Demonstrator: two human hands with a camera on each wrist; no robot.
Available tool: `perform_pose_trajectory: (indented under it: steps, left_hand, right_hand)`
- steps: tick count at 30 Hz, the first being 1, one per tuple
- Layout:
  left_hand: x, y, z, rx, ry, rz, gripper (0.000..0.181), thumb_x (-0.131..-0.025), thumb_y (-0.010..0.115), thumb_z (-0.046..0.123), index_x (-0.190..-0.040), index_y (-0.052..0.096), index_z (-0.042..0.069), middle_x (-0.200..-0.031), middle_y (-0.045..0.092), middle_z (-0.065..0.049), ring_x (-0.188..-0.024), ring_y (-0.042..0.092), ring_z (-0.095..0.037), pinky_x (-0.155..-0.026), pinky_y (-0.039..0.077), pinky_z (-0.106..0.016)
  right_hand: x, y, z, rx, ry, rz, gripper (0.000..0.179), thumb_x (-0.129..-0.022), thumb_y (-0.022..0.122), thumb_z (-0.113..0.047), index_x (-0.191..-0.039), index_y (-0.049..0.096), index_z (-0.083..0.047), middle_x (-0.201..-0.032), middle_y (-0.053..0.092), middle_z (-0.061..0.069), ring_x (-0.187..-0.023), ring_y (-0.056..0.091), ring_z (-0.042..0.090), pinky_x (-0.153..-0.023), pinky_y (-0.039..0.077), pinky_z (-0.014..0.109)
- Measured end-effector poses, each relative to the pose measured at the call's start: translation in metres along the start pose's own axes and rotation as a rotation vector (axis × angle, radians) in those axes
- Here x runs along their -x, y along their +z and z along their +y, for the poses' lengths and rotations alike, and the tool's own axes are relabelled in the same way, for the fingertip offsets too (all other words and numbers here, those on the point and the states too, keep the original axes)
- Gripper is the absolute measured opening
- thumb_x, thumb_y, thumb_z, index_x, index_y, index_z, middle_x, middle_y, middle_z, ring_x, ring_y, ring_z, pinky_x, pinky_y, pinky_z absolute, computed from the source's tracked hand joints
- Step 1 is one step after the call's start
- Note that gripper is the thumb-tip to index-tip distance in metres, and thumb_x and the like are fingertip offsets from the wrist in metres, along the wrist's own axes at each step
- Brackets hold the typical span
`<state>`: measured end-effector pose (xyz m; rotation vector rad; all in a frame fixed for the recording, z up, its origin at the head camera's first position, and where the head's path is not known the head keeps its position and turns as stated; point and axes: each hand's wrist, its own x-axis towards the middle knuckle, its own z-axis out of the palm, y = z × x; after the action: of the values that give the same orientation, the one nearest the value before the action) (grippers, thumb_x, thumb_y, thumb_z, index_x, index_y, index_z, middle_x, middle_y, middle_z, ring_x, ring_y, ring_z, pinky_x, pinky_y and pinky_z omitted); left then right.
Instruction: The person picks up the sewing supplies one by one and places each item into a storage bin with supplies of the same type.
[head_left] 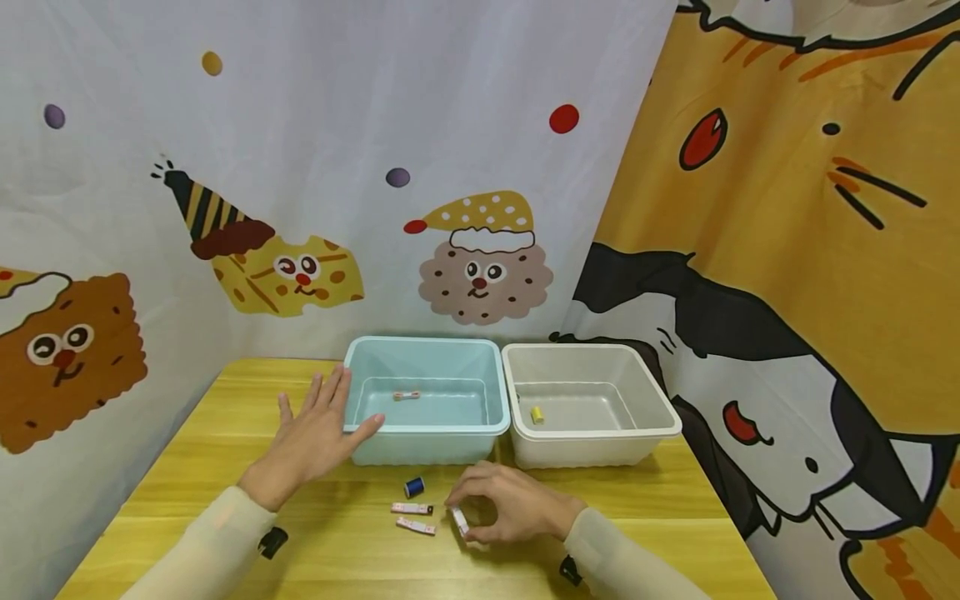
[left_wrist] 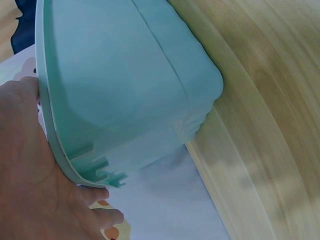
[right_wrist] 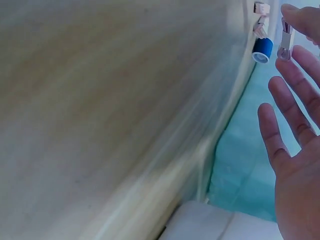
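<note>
My right hand [head_left: 513, 502] pinches a small slim white-and-pink piece [head_left: 460, 522] between thumb and fingertips, just above the table; its exact kind is unclear. In the right wrist view this held piece [right_wrist: 286, 41] has a pale middle and a rounded end, and the other fingers spread away from it. Left of that hand lie two similar slim pieces [head_left: 412, 508] and a blue thread spool [head_left: 414, 487]. My left hand [head_left: 311, 437], fingers straight and spread, rests against the left end of the light blue bin [head_left: 427, 446], its thumb over the front rim.
A white bin [head_left: 585, 450] stands right beside the blue one, with a yellow spool [head_left: 537, 415] inside. Within the blue bin lies a small pinkish piece [head_left: 407, 396]. Both bins stand at the back of the wooden table [head_left: 345, 550], before a printed curtain [head_left: 300, 167].
</note>
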<state>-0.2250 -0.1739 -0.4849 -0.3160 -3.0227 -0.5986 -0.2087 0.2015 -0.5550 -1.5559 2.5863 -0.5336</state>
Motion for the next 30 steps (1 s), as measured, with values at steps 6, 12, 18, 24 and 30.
perform_pose_trajectory:
  steps: [6, 12, 18, 24, 30]
  left_hand:
    - [0.000, 0.002, -0.001, -0.006, -0.004, 0.001, 0.119, -0.111, 0.044, 0.087, -0.186, 0.015, -0.001, -0.197, 0.009, -0.023, -0.180, 0.011, -0.060, -0.127, -0.001, -0.101]
    - [0.000, 0.001, -0.001, -0.003, -0.005, 0.003, 0.117, -0.112, 0.047, 0.084, -0.186, 0.015, -0.001, -0.197, 0.009, -0.022, -0.180, 0.010, -0.059, -0.128, -0.001, -0.100]
    - [0.000, 0.000, 0.000, 0.002, 0.000, 0.006, 0.117, -0.112, 0.047, 0.084, -0.186, 0.015, -0.001, -0.197, 0.008, -0.022, -0.181, 0.010, -0.059, -0.128, -0.003, -0.100]
    - [0.000, 0.000, 0.000, -0.006, 0.001, 0.004, 0.119, -0.112, 0.044, 0.087, -0.186, 0.015, -0.001, -0.197, 0.009, -0.022, -0.181, 0.011, -0.058, -0.128, -0.001, -0.100]
    - [0.001, 0.000, 0.000, -0.007, -0.004, 0.004, 0.119, -0.111, 0.045, 0.087, -0.186, 0.017, -0.001, -0.197, 0.009, -0.023, -0.180, 0.012, -0.059, -0.128, 0.000, -0.100]
  right_hand:
    - [0.000, -0.007, -0.002, -0.019, -0.011, 0.010, 0.048, -0.103, 0.092, -0.040, -0.146, 0.079, -0.023, -0.151, 0.075, -0.013, -0.143, 0.069, 0.008, -0.127, 0.056, 0.035]
    - [-0.003, -0.014, -0.005, -0.024, -0.023, 0.038, 0.049, -0.102, 0.093, -0.040, -0.145, 0.080, -0.020, -0.150, 0.076, -0.011, -0.141, 0.070, 0.010, -0.127, 0.057, 0.034]
    - [-0.005, -0.022, -0.008, -0.015, -0.045, 0.065, 0.050, -0.102, 0.093, -0.039, -0.145, 0.080, -0.019, -0.149, 0.077, -0.009, -0.140, 0.071, 0.010, -0.126, 0.058, 0.032]
    - [-0.007, -0.031, -0.010, 0.011, -0.088, 0.110, 0.048, -0.103, 0.092, -0.038, -0.145, 0.080, -0.019, -0.148, 0.077, -0.007, -0.139, 0.072, 0.010, -0.124, 0.058, 0.030]
    - [-0.009, -0.042, -0.013, -0.027, -0.097, 0.131, 0.049, -0.101, 0.095, -0.032, -0.146, 0.079, -0.021, -0.147, 0.076, -0.008, -0.141, 0.070, 0.010, -0.125, 0.057, 0.028]
